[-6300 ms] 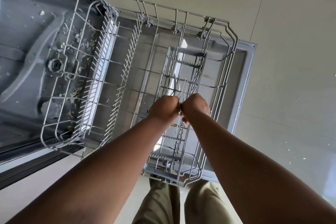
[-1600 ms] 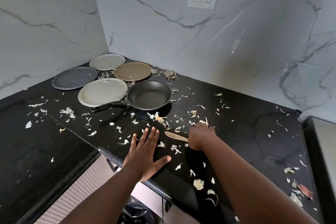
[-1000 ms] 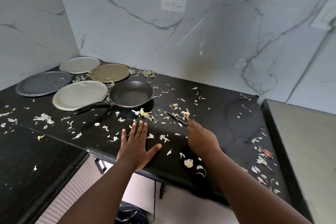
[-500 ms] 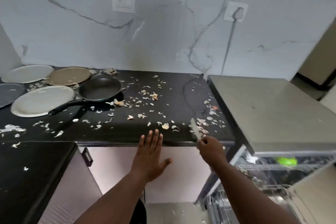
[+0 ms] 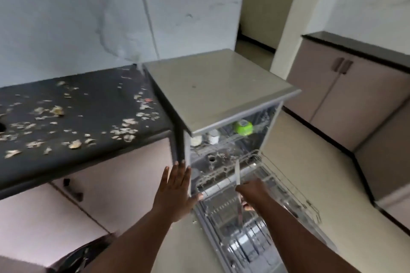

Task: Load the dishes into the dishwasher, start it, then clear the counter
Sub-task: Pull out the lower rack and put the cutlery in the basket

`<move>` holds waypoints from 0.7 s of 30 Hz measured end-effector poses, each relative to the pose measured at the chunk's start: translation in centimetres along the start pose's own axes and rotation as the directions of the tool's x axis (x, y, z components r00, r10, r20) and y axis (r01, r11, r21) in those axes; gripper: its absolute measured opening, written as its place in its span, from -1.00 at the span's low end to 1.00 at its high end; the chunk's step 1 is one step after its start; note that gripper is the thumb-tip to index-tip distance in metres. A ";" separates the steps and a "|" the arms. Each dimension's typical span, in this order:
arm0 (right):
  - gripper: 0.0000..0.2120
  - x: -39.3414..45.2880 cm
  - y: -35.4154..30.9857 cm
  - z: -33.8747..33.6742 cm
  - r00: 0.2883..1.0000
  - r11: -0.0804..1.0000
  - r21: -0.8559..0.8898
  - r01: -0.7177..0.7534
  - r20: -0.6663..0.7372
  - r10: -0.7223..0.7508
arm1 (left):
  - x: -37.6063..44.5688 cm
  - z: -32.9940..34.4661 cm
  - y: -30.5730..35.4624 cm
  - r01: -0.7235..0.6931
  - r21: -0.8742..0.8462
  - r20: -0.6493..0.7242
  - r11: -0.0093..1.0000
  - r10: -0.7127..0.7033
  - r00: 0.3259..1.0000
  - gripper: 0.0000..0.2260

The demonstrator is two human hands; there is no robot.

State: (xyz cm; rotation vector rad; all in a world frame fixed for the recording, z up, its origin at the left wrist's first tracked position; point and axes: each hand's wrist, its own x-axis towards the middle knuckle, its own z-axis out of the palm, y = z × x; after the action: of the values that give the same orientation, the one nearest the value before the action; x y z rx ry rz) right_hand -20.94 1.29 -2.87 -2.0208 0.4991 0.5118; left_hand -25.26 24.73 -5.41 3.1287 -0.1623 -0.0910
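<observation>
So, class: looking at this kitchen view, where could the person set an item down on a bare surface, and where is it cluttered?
Free: the dishwasher top, a bare grey slab between the wall and the black counter. Also the pulled-out lower rack, right of the right hand holding the knife. Crowded: the counter, strewn with peels toward its front edge. The left hand is open.

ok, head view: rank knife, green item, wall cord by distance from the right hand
1. knife: held in right hand, blade up over the lower rack.
2. green item: upper rack, inside the dishwasher.
3. wall cord: far back on the wall, left.
</observation>
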 end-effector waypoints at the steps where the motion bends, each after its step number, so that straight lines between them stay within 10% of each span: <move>1: -0.93 0.5 2.1 -2.2 0.998 0.997 0.040 -0.059 0.002 0.059 | 0.6 0.9 2.5 -0.024 -0.034 0.073 0.999 0.026 0.997 -0.22; 10: -0.91 4.6 18.1 -17.5 0.928 0.889 0.292 -0.352 -0.013 0.371 | 2.9 7.8 21.5 -0.227 -0.045 0.242 0.973 0.231 0.942 -0.23; 21: -0.84 12.2 28.8 -10.2 0.837 0.752 0.387 -0.533 0.114 0.535 | 3.3 17.5 24.7 -0.282 -0.072 0.408 0.957 0.286 0.867 -0.24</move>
State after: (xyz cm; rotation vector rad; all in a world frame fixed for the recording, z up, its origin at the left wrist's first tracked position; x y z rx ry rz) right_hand -24.75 -22.57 -25.19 -1.4584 1.1128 0.6818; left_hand -25.58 -0.29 -22.79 2.9831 -0.6202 -0.7516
